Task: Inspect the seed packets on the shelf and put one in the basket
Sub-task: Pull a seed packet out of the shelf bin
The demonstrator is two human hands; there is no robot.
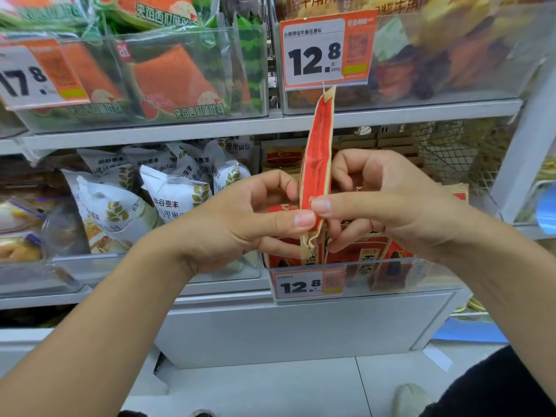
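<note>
- A red seed packet (pixel 316 164) is held upright and edge-on at the centre of the frame, in front of the shelf (pixel 210 127).
- Its lower part is pinched by the left hand (pixel 240 224), thumb pressed against the near face.
- The same part is gripped from the other side by the right hand (pixel 388 203), fingers curled.
- More red packets (pixel 373 260) are seen in the clear bin (pixel 391 278) just below, behind a 12.8 price tag (pixel 307 285).
</note>
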